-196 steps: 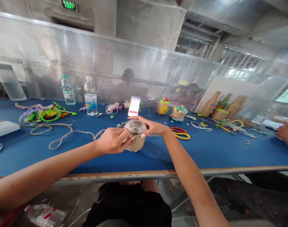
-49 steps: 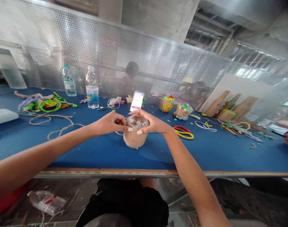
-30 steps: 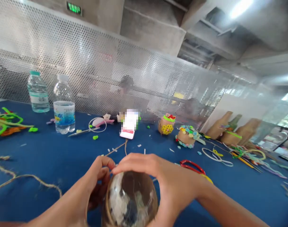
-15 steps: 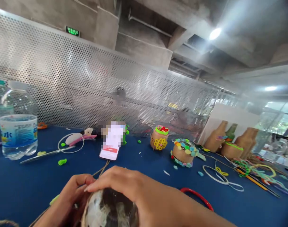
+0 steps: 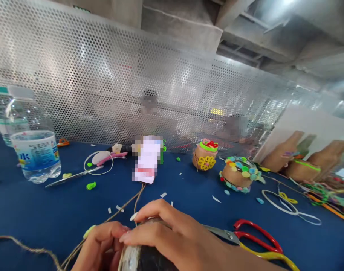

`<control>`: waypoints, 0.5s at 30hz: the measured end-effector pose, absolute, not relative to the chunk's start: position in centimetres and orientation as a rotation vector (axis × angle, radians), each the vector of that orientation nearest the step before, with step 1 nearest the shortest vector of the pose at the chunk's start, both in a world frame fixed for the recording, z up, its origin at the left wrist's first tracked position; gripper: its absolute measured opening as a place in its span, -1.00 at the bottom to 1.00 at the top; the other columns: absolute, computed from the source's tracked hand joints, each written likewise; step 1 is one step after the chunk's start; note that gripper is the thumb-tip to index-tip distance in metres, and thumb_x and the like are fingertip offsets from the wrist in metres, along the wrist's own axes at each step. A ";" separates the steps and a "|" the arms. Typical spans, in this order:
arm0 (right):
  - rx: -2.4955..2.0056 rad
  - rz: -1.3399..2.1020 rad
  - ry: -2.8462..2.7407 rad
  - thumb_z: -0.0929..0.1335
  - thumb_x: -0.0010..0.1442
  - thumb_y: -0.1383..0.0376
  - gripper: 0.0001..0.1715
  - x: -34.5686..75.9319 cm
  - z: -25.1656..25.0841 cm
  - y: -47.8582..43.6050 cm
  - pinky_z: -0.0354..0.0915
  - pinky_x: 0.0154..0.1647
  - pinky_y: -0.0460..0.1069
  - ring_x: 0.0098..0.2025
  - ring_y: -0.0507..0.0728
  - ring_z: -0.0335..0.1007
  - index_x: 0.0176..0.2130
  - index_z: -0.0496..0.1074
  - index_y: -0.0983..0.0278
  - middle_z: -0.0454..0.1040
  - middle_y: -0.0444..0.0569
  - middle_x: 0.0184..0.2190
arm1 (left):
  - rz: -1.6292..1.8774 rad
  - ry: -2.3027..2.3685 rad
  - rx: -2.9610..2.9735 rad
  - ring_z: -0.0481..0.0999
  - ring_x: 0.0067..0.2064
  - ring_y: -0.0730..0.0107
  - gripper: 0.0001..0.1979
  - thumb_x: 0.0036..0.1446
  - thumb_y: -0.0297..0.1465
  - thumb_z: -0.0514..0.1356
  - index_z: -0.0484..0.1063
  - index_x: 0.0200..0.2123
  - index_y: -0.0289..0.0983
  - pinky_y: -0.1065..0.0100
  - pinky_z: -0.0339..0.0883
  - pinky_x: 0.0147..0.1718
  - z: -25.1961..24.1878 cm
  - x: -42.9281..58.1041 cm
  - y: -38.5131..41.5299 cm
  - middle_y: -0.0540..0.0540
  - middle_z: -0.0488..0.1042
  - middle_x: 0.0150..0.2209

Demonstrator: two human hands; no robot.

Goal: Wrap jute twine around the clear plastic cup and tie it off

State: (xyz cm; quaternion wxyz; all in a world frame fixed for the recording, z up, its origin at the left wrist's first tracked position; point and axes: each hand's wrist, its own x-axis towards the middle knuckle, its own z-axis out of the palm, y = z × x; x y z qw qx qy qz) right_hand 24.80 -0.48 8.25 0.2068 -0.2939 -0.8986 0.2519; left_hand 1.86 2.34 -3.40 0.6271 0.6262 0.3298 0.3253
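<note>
On my feed, the domed plastic cup (image 5: 143, 260) has come up toward the camera since the earlier view and now sits at the bottom edge of the picture, mostly cut off. I read a closed grip: the right hand (image 5: 166, 233) lies over its top, and the left hand (image 5: 102, 244) curls against its left side. Jute twine (image 5: 112, 214) runs from the fingers across the blue worktop (image 5: 25, 210) toward a blurred phone (image 5: 146, 162). Red-and-yellow scissors (image 5: 259, 241) lie just beside the right hand.
</note>
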 end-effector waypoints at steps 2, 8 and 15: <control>-0.831 0.582 -2.465 0.39 0.18 0.15 -0.44 24.8 7.8 -1.0 0.39 -0.01 -0.02 0.02 0.17 0.41 0.16 0.28 0.04 0.36 0.03 0.05 | 0.758 0.686 1.458 0.36 -0.42 0.09 -0.47 -0.40 -0.04 0.41 0.45 -0.26 0.03 0.20 0.32 -0.52 -5.1 2.0 2.9 -0.05 0.31 -0.55; -0.840 0.337 -2.397 0.45 0.09 0.12 -0.60 24.7 6.4 -1.1 0.34 0.14 0.15 0.18 0.28 0.28 -0.05 0.40 0.05 0.40 0.01 -0.04 | 0.945 0.636 1.539 0.31 -0.51 0.26 -0.64 -0.24 0.00 0.34 0.45 -0.45 -0.11 0.30 0.33 -0.53 -4.3 1.9 2.7 -0.04 0.30 -0.60; -0.888 0.507 -2.089 0.48 0.02 0.15 -0.64 24.1 3.7 -0.3 0.34 0.15 0.24 0.14 0.33 0.36 -0.13 0.47 -0.05 0.49 -0.05 -0.08 | 1.075 0.666 1.737 0.25 -0.56 0.37 -0.58 -0.10 0.06 0.31 0.42 -0.57 -0.18 0.39 0.27 -0.60 -0.6 1.8 1.1 -0.05 0.27 -0.60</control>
